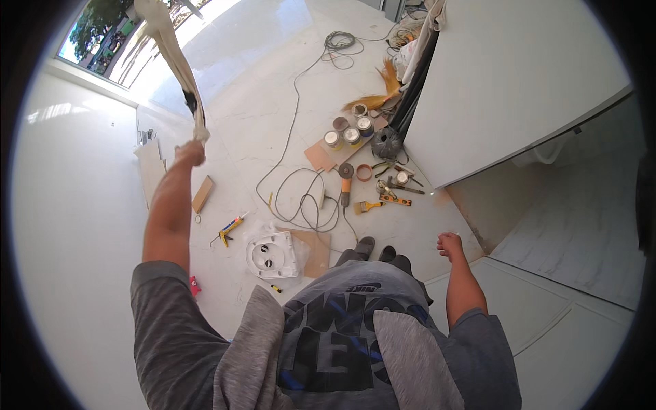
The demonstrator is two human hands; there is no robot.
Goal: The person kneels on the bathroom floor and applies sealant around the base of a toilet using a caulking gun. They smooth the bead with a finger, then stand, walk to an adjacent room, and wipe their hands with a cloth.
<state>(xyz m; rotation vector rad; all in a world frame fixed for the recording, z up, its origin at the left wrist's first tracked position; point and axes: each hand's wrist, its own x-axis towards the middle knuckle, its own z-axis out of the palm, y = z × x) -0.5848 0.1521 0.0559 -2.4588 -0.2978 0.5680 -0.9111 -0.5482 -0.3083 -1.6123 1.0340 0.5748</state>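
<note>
Cream cloth [171,51] clenched in left hand [190,152]; right hand [449,244] loosely curled, empty; lidded tins [350,130] on floor

— What is the left hand [190,153] gripping?
— A long cream-white cloth rag [171,51], bunched into a strip. The fist is closed on its lower end.
— Its pose?
— It stretches up and away from the fist toward the window, hanging off the floor, with a dark smudge just above the grip.
</note>
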